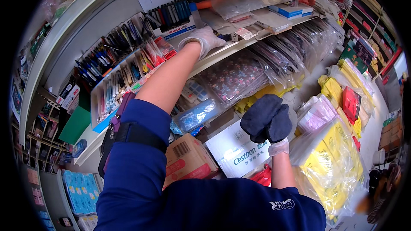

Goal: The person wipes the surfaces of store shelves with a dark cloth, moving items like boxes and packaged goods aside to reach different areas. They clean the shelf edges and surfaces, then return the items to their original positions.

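My left hand (207,40), in a thin clear plastic glove, reaches onto the metal shelf (208,59) close to its front edge. Its fingers are partly turned away, so I cannot tell whether they grip anything. Just behind it stands a display box of pens (175,29). In my right hand (280,147), also gloved in clear plastic, is a bunched dark navy cloth (265,118). That hand is held lower down, in front of a white Cestbon carton (240,149). The cloth covers most of its fingers.
Trays of pens (112,89) line the shelf's left part. Flat boxes (290,10) and plastic bags (257,0) lie to its right. Wrapped patterned packs (237,77) fill the level below. A brown carton (186,157) and bagged yellow packs (330,154) sit lower down.
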Available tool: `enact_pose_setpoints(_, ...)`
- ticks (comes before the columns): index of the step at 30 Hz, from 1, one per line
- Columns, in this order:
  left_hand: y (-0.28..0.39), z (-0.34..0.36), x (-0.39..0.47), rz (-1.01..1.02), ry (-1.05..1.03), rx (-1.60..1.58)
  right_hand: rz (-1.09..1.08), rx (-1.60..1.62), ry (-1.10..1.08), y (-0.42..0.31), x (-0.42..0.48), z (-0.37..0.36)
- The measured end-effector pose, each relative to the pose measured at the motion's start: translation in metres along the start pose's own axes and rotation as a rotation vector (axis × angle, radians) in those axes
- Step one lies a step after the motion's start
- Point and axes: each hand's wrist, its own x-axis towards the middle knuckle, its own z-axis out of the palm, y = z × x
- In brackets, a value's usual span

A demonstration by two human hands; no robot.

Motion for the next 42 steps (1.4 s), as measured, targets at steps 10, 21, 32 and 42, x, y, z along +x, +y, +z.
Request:
enact_pose_setpoints(10,-0.017,-0.027,-0.018,0.000,0.038,-0.062,0.174,0.013,-0.082,0.008,-0.012,-0.007)
enact_pose_setpoints(21,-0.072,-0.089,-0.073,0.045,0.200,-1.093,0.012,0.062,0.035,-0.004,0.011,-0.008)
enact_pose_setpoints(32,-0.054,-0.086,-0.082,-0.033,-0.025,-0.739,0.173,0.112,-0.120,-0.046,0.004,-0.012)
enact_pose_setpoints(42,-0.027,-0.022,-0.022,-0.012,0.239,-0.341,0.169,0.099,-0.076,-0.019,-0.029,-0.022)
